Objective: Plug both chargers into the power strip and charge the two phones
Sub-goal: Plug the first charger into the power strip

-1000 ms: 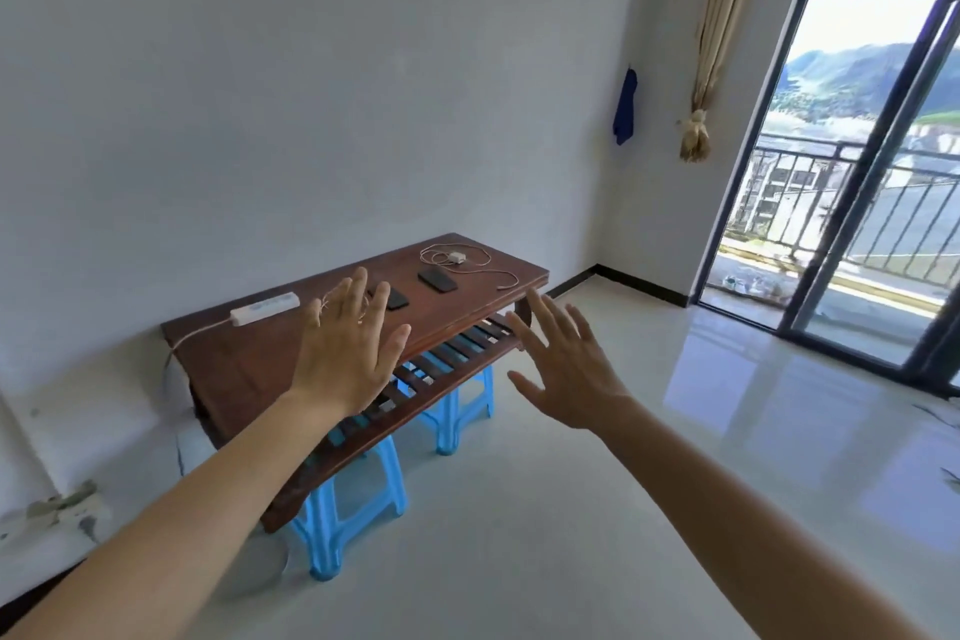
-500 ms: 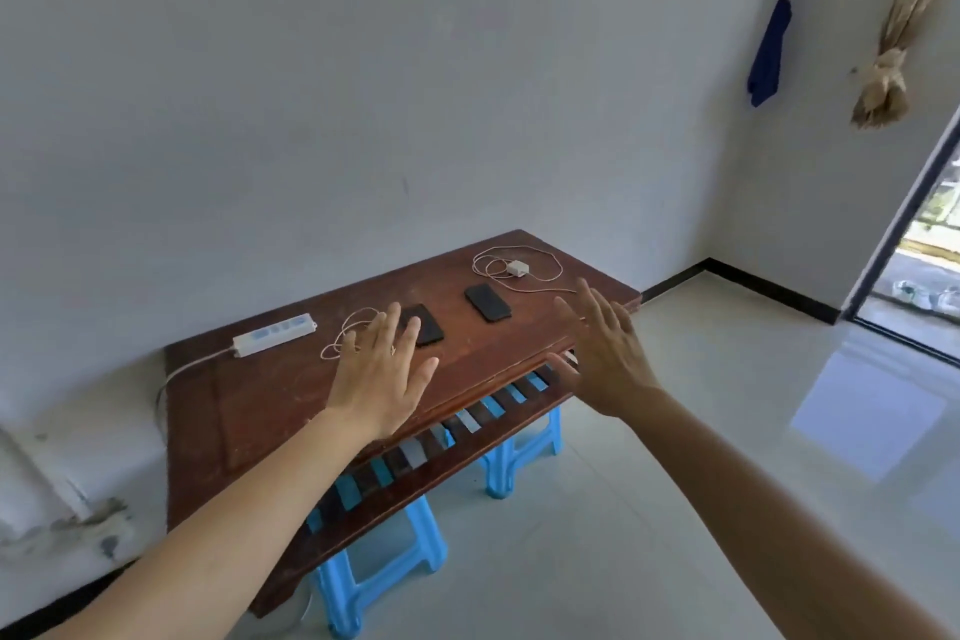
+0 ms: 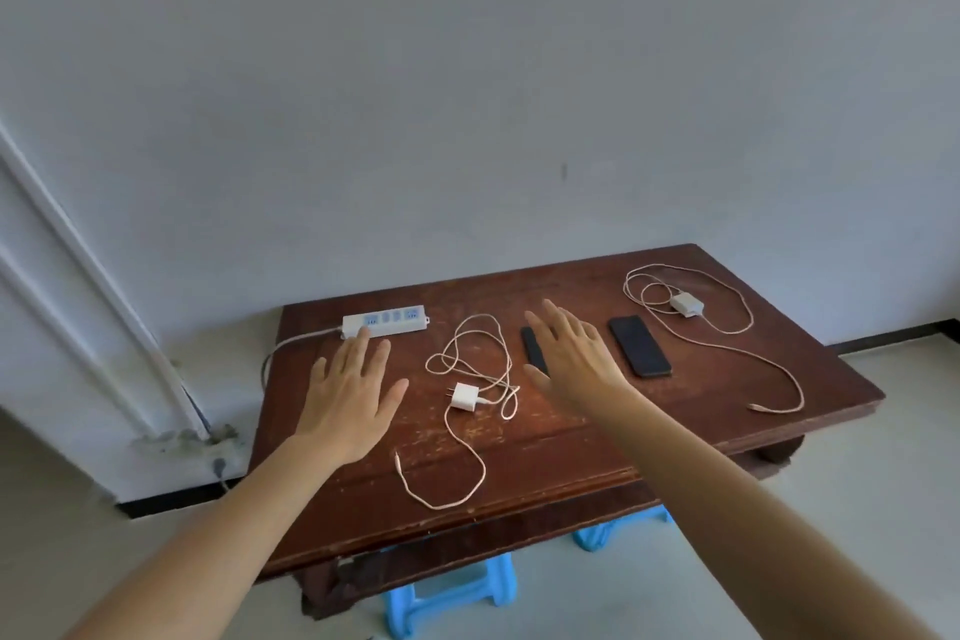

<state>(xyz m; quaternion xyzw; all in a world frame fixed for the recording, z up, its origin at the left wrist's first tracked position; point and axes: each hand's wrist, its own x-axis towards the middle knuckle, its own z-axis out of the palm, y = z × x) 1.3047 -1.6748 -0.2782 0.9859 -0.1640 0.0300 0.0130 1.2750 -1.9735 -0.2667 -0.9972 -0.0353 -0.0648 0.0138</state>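
A white power strip (image 3: 385,321) lies at the back left of the brown wooden table (image 3: 571,447). A white charger (image 3: 464,397) with a tangled pale cable lies mid-table between my hands. A second white charger (image 3: 686,305) with its looped cable sits at the back right. One black phone (image 3: 639,346) lies flat right of centre; another black phone (image 3: 533,350) is partly hidden behind my right hand (image 3: 574,360). My left hand (image 3: 349,394) hovers in front of the power strip. Both hands are spread flat above the table, holding nothing.
The table stands against a white wall. Blue plastic stools (image 3: 447,595) show beneath its front edge. The strip's cord (image 3: 280,353) runs off the table's left side toward a pipe in the wall corner. Pale tiled floor surrounds the table.
The view has swung left and down and come closer, so the table now fills the centre. Both open hands have moved out over the tabletop.
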